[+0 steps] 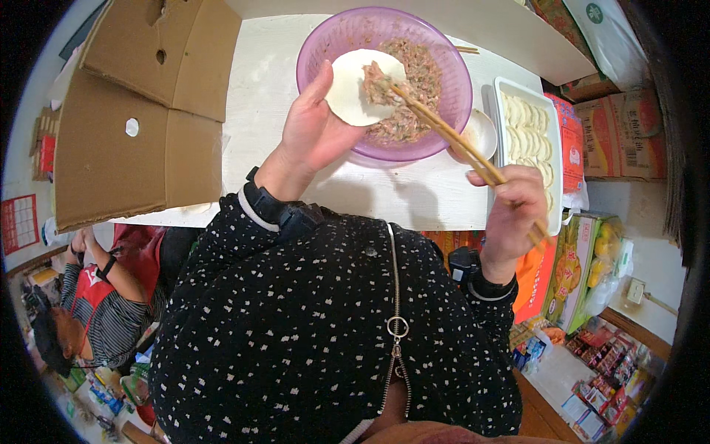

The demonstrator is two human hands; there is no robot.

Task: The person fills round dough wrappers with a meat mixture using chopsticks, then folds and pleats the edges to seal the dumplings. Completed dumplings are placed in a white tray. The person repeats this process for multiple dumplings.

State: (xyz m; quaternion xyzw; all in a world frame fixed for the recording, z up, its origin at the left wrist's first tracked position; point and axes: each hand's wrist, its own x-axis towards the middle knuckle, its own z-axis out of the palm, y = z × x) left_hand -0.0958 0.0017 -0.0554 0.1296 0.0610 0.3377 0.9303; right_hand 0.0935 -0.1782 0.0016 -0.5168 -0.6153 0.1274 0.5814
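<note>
My left hand [310, 125] holds a round white dough wrapper [349, 94] flat on its fingers, over the near left part of a purple plastic bowl [310, 50]. My right hand [513, 211] grips a pair of wooden chopsticks [449, 133]. At their tips is a clump of minced meat filling [378, 84], over the wrapper's right side; whether it rests on the dough I cannot tell. More filling [424, 72] with green bits lies in the bowl. To the right, a white tray [502, 111] contains rows of folded dumplings [524, 133].
A small white bowl [482, 133] stands between the purple bowl and the tray. Opened cardboard [194, 144] rises at the left of the white table [260, 72]. Another chopstick pair [467, 50] shows behind the bowl. A person [105, 299] in a red apron is at lower left.
</note>
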